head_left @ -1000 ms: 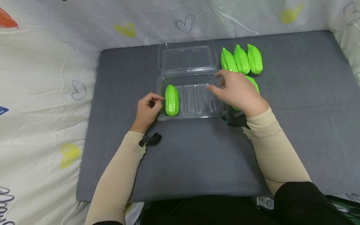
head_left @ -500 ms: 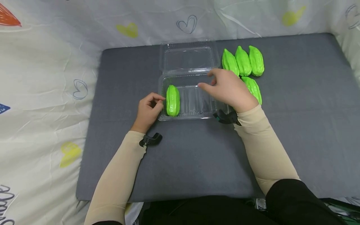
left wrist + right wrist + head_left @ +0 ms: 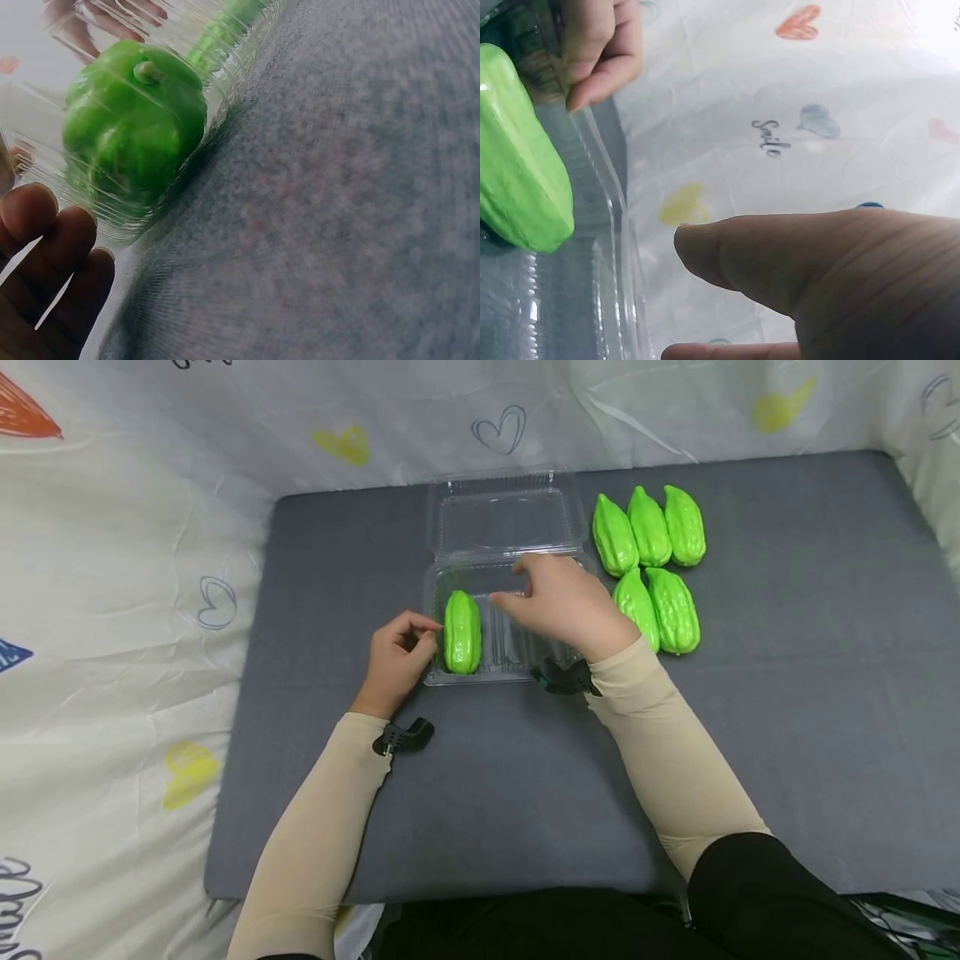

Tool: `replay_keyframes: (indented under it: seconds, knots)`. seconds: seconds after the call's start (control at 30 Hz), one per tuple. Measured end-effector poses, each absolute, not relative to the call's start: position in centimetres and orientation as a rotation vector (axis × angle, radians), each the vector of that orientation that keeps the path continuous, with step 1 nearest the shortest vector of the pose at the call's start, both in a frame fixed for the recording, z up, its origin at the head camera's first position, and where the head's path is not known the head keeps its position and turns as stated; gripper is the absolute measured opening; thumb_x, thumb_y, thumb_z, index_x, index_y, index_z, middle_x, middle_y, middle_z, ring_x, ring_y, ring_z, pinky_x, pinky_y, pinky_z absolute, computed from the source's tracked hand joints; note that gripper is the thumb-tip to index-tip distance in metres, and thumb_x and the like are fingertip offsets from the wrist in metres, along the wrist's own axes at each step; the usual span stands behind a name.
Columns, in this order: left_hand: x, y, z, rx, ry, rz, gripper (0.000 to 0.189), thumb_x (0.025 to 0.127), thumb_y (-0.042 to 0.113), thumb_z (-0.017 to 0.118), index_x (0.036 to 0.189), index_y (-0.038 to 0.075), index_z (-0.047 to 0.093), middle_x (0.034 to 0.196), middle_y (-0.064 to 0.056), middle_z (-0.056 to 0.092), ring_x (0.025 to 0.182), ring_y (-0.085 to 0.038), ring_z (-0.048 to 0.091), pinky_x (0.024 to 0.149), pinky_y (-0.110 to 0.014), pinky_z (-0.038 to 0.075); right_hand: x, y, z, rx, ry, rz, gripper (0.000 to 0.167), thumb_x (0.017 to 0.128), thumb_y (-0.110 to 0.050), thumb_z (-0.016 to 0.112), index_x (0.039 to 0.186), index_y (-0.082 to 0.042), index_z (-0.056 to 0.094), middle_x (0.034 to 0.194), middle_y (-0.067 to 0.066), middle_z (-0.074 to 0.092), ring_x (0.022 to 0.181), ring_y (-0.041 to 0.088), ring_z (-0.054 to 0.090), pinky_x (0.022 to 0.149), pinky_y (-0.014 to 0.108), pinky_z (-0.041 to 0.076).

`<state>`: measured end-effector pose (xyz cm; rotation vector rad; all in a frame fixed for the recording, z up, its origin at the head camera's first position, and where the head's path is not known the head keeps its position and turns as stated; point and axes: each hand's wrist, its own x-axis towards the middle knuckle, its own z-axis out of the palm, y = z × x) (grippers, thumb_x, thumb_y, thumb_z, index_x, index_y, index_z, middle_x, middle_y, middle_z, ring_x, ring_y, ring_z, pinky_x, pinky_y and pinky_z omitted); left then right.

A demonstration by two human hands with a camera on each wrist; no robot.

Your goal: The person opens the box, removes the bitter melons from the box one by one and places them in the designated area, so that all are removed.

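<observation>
A clear plastic clamshell container (image 3: 517,677) lies with its lid (image 3: 502,518) folded back. Inside, at its left end, rests one glossy green ribbed pepper-like vegetable (image 3: 462,633), seen stem-end on through the wall in the left wrist view. My left hand (image 3: 393,660) pinches the container's left rim between thumb and index finger; the other fingers (image 3: 71,232) curl just outside the wall. Over the container's right half hovers my right hand (image 3: 566,606), thumb and fingers spread apart, holding nothing. Its thumb (image 3: 735,251) points toward the vegetable's side.
Several more green vegetables (image 3: 650,527) lie in two rows right of the container. A grey cloth (image 3: 480,793) covers the table. White printed sheeting (image 3: 405,410) hangs behind and at the left.
My right hand has moved left from beside the green vegetables to over the container, uncovering the lower row. My left hand and the vegetable in the container stay put.
</observation>
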<state>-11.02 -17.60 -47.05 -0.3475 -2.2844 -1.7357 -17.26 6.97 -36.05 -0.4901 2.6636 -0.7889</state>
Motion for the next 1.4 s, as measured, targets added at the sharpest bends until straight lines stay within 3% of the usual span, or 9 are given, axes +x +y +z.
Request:
replay_keyframes:
  seconds: [0.27,0.47,0.57,0.73,0.8,0.97,1.13,1.4]
  knots:
    - [-10.2,-16.8,-44.8,-0.363,-2.253,-1.759,0.019,0.092,-0.011,0.052,0.101,-0.018,0.067,0.074,0.005,0.059,0.062,-0.006,0.047,0.06,-0.021,0.04,-17.2,5.5,-36.1,-0.495,2.661,-0.776,0.067,0.1,-0.053,0.063,0.149,-0.008,0.057,0.093,0.005,0.07,0.082,0.023,0.066,0.072,0.045,0.054]
    - [-10.3,-16.8,-44.9,-0.365,-2.248,-1.775,0.018,0.092,-0.013,0.051,0.101,-0.019,0.066,0.074,0.007,0.059,0.063,-0.004,0.048,0.06,-0.02,0.041,-17.2,4.4,-36.4,-0.515,2.648,-0.743,0.066,0.1,-0.053,0.062,0.149,-0.008,0.057,0.119,0.008,0.073,0.081,0.022,0.065,0.07,0.045,0.053]
    - [-10.3,-16.7,-45.0,-0.37,-2.247,-1.774,0.018,0.092,-0.014,0.051,0.101,-0.019,0.066,0.074,0.008,0.059,0.062,-0.004,0.048,0.06,-0.02,0.041,-17.2,4.0,-36.6,-0.523,2.641,-0.737,0.066,0.1,-0.053,0.062,0.149,-0.009,0.057,0.116,0.008,0.074,0.08,0.023,0.065,0.07,0.045,0.052]
    - [-10.3,-16.7,-45.0,-0.375,-2.241,-1.77,0.018,0.092,-0.014,0.052,0.1,-0.019,0.066,0.074,0.007,0.059,0.062,-0.004,0.049,0.06,-0.02,0.041,-17.1,3.5,-37.0,-0.529,2.633,-0.742,0.066,0.1,-0.053,0.062,0.15,-0.009,0.056,0.125,0.007,0.072,0.085,0.022,0.066,0.073,0.045,0.054]
    - [-10.3,-16.7,-45.0,-0.376,-2.242,-1.767,0.018,0.092,-0.013,0.052,0.1,-0.019,0.066,0.075,0.007,0.059,0.063,-0.004,0.049,0.061,-0.02,0.041,-17.1,3.3,-37.2,-0.532,2.626,-0.736,0.067,0.1,-0.053,0.062,0.151,-0.01,0.055,0.118,0.007,0.073,0.082,0.021,0.065,0.071,0.043,0.053]
    - [-10.4,-16.8,-45.1,-0.369,-2.253,-1.762,0.019,0.092,-0.01,0.052,0.1,-0.018,0.067,0.074,0.01,0.058,0.063,-0.004,0.049,0.061,-0.021,0.041,-17.2,2.7,-38.0,-0.54,2.609,-0.707,0.069,0.101,-0.052,0.062,0.153,-0.008,0.052,0.082,0.005,0.067,0.066,0.021,0.06,0.061,0.04,0.048]
    - [-11.2,-17.4,-47.0,-0.35,-2.267,-1.755,0.019,0.092,-0.01,0.052,0.101,-0.016,0.068,0.074,0.01,0.059,0.063,-0.005,0.049,0.061,-0.021,0.041,-17.3,2.2,-38.9,-0.538,2.615,-0.693,0.067,0.1,-0.051,0.064,0.15,-0.007,0.053,0.09,0.004,0.067,0.074,0.022,0.063,0.064,0.041,0.05]
    - [-11.7,-18.1,-48.3,-0.365,-2.277,-1.701,0.018,0.094,-0.005,0.055,0.1,-0.004,0.072,0.075,0.004,0.06,0.062,-0.011,0.05,0.059,-0.024,0.042,-17.2,1.5,-40.0,-0.573,2.614,-0.694,0.045,0.099,-0.05,0.066,0.121,-0.01,0.061,0.089,0.004,0.066,0.074,0.022,0.063,0.061,0.039,0.049]
